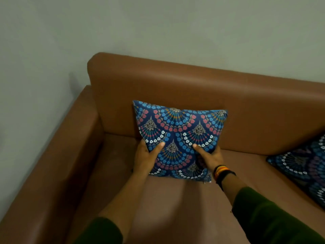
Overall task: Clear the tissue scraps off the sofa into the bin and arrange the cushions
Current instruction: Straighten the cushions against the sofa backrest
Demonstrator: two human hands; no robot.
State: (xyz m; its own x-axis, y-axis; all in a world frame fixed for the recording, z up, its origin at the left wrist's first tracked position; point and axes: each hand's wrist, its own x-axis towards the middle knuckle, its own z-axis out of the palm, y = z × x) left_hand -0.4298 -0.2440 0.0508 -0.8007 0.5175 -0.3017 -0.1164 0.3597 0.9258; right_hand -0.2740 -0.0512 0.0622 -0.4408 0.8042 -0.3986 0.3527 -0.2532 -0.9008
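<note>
Gripping the patterned cushion (179,138) at its lower corners: left hand (146,157) clenched on the lower left edge, thumb pressed across the front; right hand (210,156) clenched on the lower right edge, thumb likewise on the face. Cushion standing nearly upright, bottom edge on the seat, top leaning against the backrest of the brown sofa (193,88), toward the left armrest end.

Likely to slump forward or slide down the smooth leather-like seat once let go, judging by how steeply it stands and how slick the upholstery looks (soft filling, little stiffness of its own). Could also end up crooked if one side is released before the other, or sit too far from the armrest corner to look arranged.

Second cushion (306,166) lying flat at the right edge, well apart, not yet set upright. No tissue scraps and no bin within view, so cannot tell whether that part is finished.

Plain pale wall (158,23) behind, sofa end close to a corner, dim even light
</note>
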